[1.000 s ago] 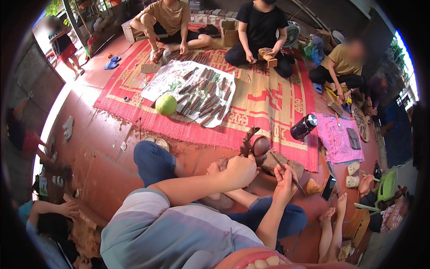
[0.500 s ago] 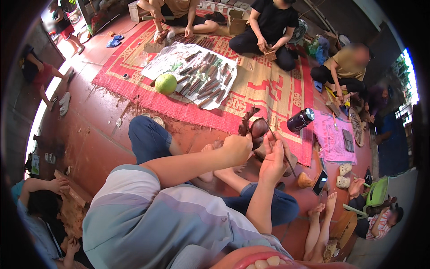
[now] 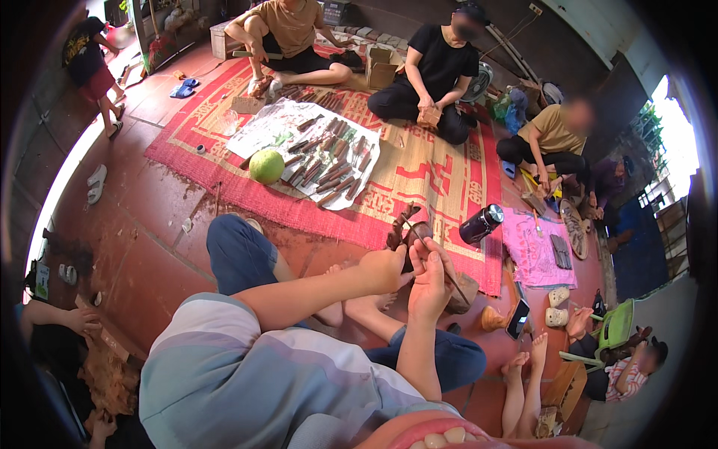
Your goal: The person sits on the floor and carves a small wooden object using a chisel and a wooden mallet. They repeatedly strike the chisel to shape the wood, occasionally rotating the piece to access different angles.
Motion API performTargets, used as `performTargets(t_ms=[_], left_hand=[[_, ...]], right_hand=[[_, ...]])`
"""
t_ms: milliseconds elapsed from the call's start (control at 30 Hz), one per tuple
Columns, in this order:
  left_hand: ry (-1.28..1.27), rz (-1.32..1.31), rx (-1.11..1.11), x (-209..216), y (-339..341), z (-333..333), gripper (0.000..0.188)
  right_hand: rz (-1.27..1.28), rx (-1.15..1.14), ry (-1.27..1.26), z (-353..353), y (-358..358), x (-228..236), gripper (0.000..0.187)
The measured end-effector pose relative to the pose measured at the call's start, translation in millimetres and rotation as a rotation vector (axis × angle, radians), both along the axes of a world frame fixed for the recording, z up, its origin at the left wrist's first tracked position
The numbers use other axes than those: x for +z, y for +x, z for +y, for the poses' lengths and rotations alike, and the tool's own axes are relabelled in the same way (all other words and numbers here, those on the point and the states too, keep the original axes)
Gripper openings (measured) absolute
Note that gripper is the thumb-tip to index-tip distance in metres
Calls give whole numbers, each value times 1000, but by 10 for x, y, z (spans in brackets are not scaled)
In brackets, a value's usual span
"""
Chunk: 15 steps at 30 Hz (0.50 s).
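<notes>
My left hand (image 3: 383, 271) is closed around a dark brown wood carving (image 3: 396, 233), whose knobbly, branching upper end sticks out above my fingers. A smooth rounded part shows beside it; the rest is hidden by my hands. In my right hand (image 3: 429, 283) a thin dark rod-like tool (image 3: 453, 281) is pinched, slanting from the carving at upper left down to the right. Its upper end lies across the carving. I cannot make out whether it is a file or a slim chisel. Both hands are close together above my bare feet.
A wooden block (image 3: 465, 295) stands beside my right hand; a wooden mallet (image 3: 492, 319) and a phone (image 3: 517, 319) are further right. Ahead, a red mat (image 3: 441, 258) bears a dark flask (image 3: 481, 223), a green fruit (image 3: 266, 166) and several carving tools (image 3: 329, 161). Other people sit around.
My view has shifted, so the scene sits a little lower and further left. The rod's upper end now lies further across the carving. Both hands keep their hold.
</notes>
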<state>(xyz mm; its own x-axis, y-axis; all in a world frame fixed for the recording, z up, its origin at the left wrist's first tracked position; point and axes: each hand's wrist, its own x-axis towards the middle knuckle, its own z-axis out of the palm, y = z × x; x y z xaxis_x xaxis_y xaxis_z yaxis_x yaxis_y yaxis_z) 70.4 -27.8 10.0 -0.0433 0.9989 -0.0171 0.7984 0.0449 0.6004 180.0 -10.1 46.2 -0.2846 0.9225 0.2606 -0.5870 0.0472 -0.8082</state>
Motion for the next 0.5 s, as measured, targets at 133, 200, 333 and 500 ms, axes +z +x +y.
performTargets(t_ms=[133,200,333,500], left_hand=[[-383,-791,-145,106,-195,-67,42],[-487,-1241,-125,-54,-247,-41,43],[-464,-2089,99,-275,-304,-41,50],[-470,-2445,139,-453,-317,-69,62]], right_hand=[[-43,-57,25,-41,39,11,23],[-140,-131,61,-47,75,7,23],[-275,-326,199,-25,123,-56,20],[-404,-376,307,-120,215,-105,19]])
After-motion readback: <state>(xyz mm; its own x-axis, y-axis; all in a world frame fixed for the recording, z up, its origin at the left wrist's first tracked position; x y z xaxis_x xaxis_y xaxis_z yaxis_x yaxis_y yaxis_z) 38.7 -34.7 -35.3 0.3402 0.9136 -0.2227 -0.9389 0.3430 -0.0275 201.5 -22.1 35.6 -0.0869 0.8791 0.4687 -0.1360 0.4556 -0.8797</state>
